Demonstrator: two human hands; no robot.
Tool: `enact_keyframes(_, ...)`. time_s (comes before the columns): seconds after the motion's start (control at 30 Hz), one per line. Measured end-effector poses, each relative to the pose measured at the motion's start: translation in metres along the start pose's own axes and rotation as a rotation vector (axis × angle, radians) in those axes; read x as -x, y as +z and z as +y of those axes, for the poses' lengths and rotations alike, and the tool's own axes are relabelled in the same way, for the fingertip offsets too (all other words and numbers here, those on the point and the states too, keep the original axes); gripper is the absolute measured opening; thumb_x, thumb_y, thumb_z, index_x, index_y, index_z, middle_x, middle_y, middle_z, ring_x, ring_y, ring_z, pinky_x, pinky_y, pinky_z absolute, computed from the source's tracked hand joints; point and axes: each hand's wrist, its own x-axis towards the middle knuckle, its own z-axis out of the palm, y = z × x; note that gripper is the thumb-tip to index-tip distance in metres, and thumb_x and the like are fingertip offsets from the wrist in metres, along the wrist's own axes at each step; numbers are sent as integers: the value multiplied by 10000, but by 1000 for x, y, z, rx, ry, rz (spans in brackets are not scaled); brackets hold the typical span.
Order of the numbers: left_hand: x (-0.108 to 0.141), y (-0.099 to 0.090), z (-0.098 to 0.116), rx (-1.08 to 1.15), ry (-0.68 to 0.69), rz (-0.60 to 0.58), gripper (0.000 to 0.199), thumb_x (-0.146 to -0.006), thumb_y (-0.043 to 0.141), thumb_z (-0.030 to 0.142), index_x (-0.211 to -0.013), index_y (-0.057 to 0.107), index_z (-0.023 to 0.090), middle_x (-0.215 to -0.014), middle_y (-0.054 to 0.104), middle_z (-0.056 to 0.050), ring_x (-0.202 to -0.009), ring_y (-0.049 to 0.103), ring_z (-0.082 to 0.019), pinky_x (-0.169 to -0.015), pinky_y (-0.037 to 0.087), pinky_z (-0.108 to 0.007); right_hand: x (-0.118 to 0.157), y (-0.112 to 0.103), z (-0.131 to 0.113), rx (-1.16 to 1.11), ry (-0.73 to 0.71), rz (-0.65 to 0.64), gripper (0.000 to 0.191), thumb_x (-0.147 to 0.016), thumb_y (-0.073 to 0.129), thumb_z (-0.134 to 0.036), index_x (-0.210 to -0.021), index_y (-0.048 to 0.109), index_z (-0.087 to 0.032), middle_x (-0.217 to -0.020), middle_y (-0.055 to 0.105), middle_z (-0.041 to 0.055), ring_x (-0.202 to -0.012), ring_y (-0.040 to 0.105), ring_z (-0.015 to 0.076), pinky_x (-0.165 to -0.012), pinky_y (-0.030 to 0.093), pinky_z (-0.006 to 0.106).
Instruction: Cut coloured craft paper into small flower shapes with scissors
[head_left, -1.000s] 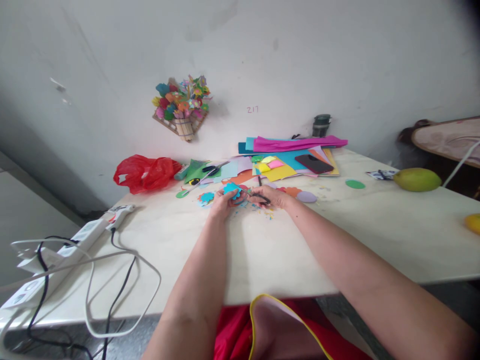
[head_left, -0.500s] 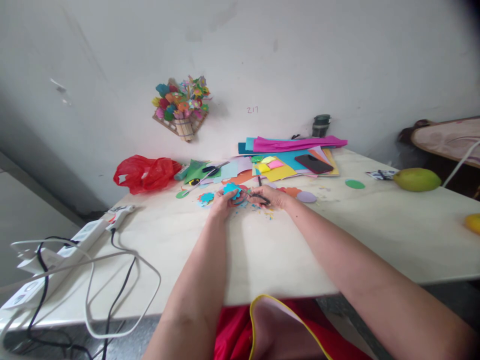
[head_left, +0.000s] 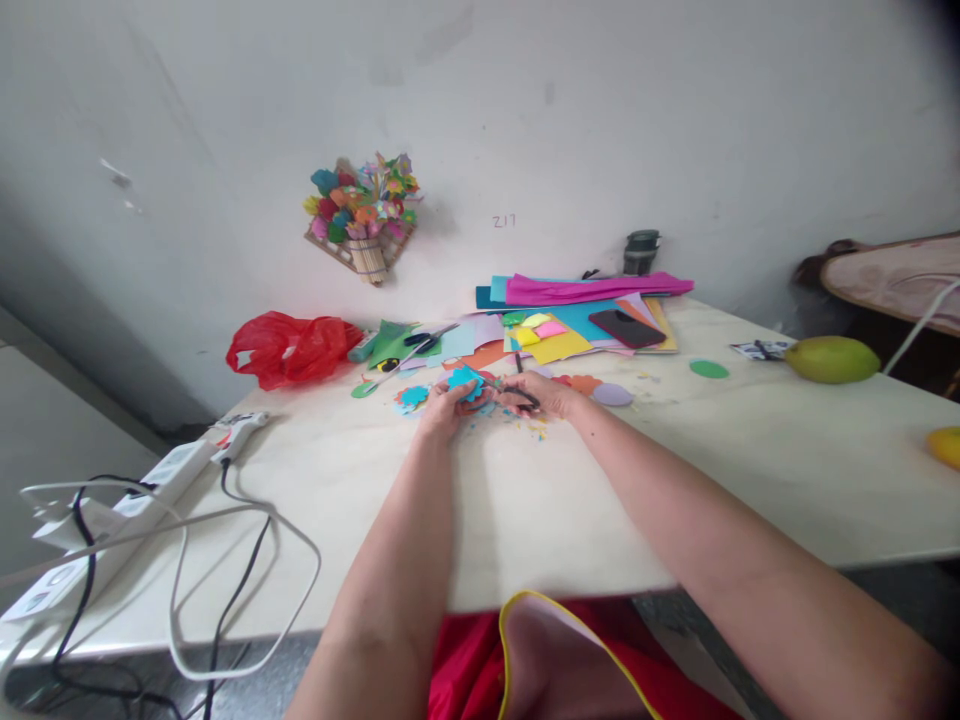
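Between thumb and fingers, my left hand [head_left: 444,408] pinches a blue scalloped paper flower [head_left: 466,382]. My right hand [head_left: 546,392] is closed round the dark handles of a pair of scissors [head_left: 525,397], whose blades point left and reach the flower's right edge. Another blue paper flower [head_left: 412,396] lies on the table left of my left hand, over other cut shapes. An orange scalloped piece [head_left: 584,384] and a lilac paper disc [head_left: 613,394] lie just right of my right hand. Tiny paper scraps [head_left: 538,429] are scattered below the scissors.
Coloured paper sheets [head_left: 566,346] and a phone [head_left: 627,328] lie at the back. A second pair of scissors [head_left: 424,341] rests near a red plastic bag [head_left: 289,348]. On the left are a power strip [head_left: 161,475] and loose cables; a green-yellow fruit [head_left: 832,359] sits right.
Almost nothing differs. The blue flower in my left hand is turned very slightly at the scissor blades; both arms keep their places.
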Motion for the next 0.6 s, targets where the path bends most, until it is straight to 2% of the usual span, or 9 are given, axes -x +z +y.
enact_keyframes(0.2, -1, -2, 1, -25, -19, 15, 326, -496, 880, 255, -683, 659, 105, -644, 682, -56, -544, 638, -162, -667, 577, -347, -3, -2, 3, 0, -25, -1, 309, -769, 680, -416, -666, 534, -163, -428, 508, -44, -313, 395, 55, -304, 225, 189)
enact_keyframes(0.4, -1, -3, 1, -32, 21, 56, 377, -476, 903, 303, -670, 637, 119, -626, 665, -28, -480, 595, -122, -565, 550, -291, -1, -2, 3, 37, -53, -11, 332, -732, 710, -420, -664, 510, -163, -446, 516, -43, -326, 390, 48, -317, 214, 186)
enact_keyframes(0.6, 0, -3, 2, -96, 20, 20, 393, -508, 892, 344, -711, 641, 119, -611, 660, -31, -472, 577, -117, -538, 532, -280, 5, -1, -1, 42, -89, -7, 342, -775, 649, -459, -690, 493, -166, -509, 565, -27, -338, 360, 38, -334, 223, 183)
